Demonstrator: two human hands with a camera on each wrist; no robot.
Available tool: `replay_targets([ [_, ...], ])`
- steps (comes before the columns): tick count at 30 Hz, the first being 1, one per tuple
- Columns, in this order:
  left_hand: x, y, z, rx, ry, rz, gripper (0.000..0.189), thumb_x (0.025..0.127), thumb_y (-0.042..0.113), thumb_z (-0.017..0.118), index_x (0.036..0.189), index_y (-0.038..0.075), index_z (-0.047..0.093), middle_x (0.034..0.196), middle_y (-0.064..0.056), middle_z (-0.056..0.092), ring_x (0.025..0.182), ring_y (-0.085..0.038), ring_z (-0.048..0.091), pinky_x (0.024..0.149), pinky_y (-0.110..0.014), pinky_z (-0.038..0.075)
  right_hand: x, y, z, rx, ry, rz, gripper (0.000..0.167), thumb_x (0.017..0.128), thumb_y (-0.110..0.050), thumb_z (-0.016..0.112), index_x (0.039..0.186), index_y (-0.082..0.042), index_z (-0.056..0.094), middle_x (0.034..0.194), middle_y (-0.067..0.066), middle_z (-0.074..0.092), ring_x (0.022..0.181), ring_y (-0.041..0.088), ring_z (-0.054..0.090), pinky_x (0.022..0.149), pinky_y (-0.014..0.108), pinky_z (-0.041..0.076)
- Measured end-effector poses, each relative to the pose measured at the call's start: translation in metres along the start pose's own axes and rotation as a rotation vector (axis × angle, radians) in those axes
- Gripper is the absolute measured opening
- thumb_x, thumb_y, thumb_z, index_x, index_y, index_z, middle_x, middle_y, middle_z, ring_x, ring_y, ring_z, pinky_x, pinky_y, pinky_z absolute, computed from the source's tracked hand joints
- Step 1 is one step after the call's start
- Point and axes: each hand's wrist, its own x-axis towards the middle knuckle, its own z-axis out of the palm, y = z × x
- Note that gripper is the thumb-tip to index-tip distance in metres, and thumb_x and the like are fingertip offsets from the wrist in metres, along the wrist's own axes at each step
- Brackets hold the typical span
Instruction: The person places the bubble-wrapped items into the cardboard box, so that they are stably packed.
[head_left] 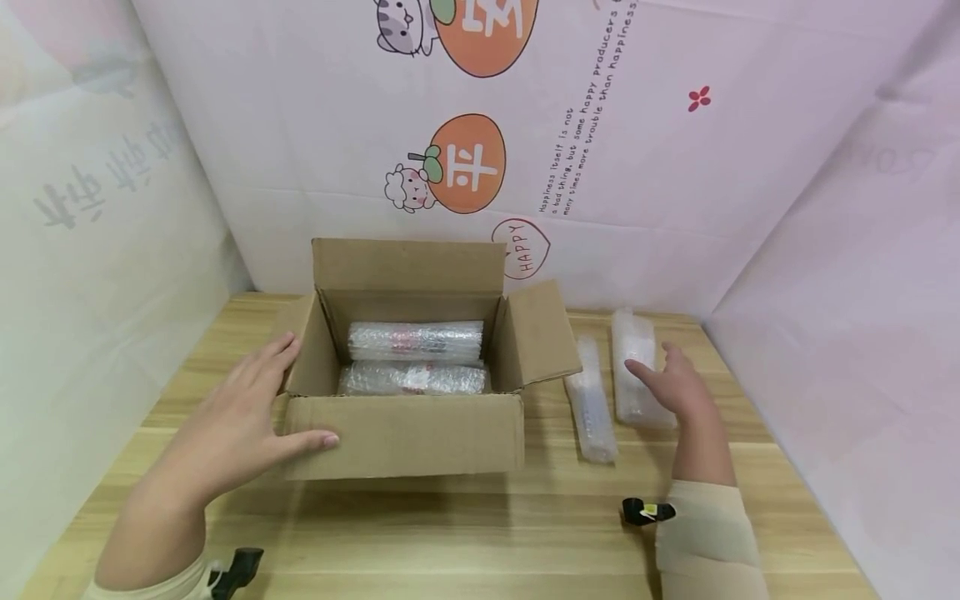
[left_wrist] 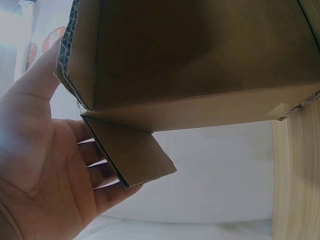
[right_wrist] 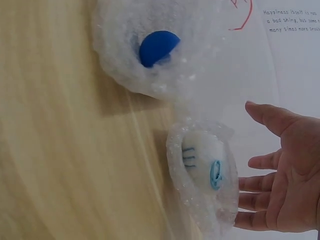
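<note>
An open cardboard box (head_left: 405, 433) holds two bubble-wrapped rolls, the back roll (head_left: 416, 340) and the front roll (head_left: 416, 379). At its left side, my left hand (head_left: 236, 417) has its fingers along the left flap (left_wrist: 132, 150) and its thumb over the front flap. My right hand (head_left: 675, 385) is spread, fingers apart, at the wider bubble-wrapped package (head_left: 636, 408). Through that wrap, the right wrist view shows a white end with blue marks. A narrow bubble-wrapped package (head_left: 594, 417) lies to its left; a blue end (right_wrist: 159, 47) shows in one wrapping.
The box stands on a wooden table (head_left: 420, 542), toward its back edge. Printed white cloth (head_left: 637, 250) hangs behind and along both sides. The box's right flap (head_left: 543, 333) sticks out toward the narrow package.
</note>
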Motion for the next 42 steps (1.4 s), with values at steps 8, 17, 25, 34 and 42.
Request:
replay_targets([
  [8, 0.0, 0.0, -0.001, 0.0, 0.001, 0.004, 0.121, 0.07, 0.076, 0.069, 0.158, 0.011, 0.017, 0.164, -0.01, 0.018, 0.145, -0.046, 0.022, 0.112, -0.067, 0.024, 0.003, 0.002, 0.007, 0.002, -0.021, -0.003, 0.11, 0.092, -0.065, 0.052, 0.152, 0.01, -0.002, 0.154, 0.041, 0.009, 0.14, 0.059, 0.014, 0.112, 0.07, 0.02],
  [17, 0.0, 0.0, -0.001, -0.001, -0.004, 0.001, 0.121, 0.07, 0.076, 0.069, 0.158, 0.011, 0.017, 0.164, -0.01, 0.017, 0.145, -0.046, 0.022, 0.111, -0.068, 0.024, 0.002, 0.013, 0.012, 0.023, -0.108, 0.025, 0.107, 0.092, -0.055, 0.059, 0.151, 0.012, 0.0, 0.15, 0.042, 0.019, 0.135, 0.058, 0.028, 0.11, 0.067, 0.03],
  [25, 0.0, 0.001, -0.001, 0.003, -0.005, 0.004, 0.121, 0.071, 0.076, 0.069, 0.158, 0.01, 0.017, 0.164, -0.01, 0.017, 0.145, -0.046, 0.022, 0.113, -0.067, 0.023, 0.0, 0.018, 0.012, -0.003, -0.133, -0.015, 0.097, 0.095, -0.049, 0.057, 0.149, 0.016, 0.009, 0.145, 0.042, 0.028, 0.128, 0.056, 0.038, 0.105, 0.066, 0.037],
  [34, 0.001, 0.0, 0.0, 0.003, -0.001, 0.006, 0.121, 0.07, 0.075, 0.069, 0.158, 0.01, 0.017, 0.164, -0.011, 0.016, 0.145, -0.046, 0.022, 0.113, -0.067, 0.023, 0.005, 0.023, 0.011, -0.039, -0.11, -0.024, 0.101, 0.093, -0.057, 0.056, 0.149, 0.015, 0.014, 0.142, 0.041, 0.033, 0.124, 0.056, 0.042, 0.099, 0.066, 0.042],
  [42, 0.001, 0.001, -0.001, 0.006, -0.002, 0.025, 0.121, 0.072, 0.075, 0.069, 0.158, 0.008, 0.016, 0.164, -0.013, 0.016, 0.144, -0.047, 0.022, 0.114, -0.066, 0.021, 0.004, 0.025, 0.008, -0.048, -0.103, 0.001, 0.097, 0.095, -0.053, 0.055, 0.15, 0.013, 0.01, 0.148, 0.042, 0.024, 0.131, 0.058, 0.032, 0.107, 0.068, 0.033],
])
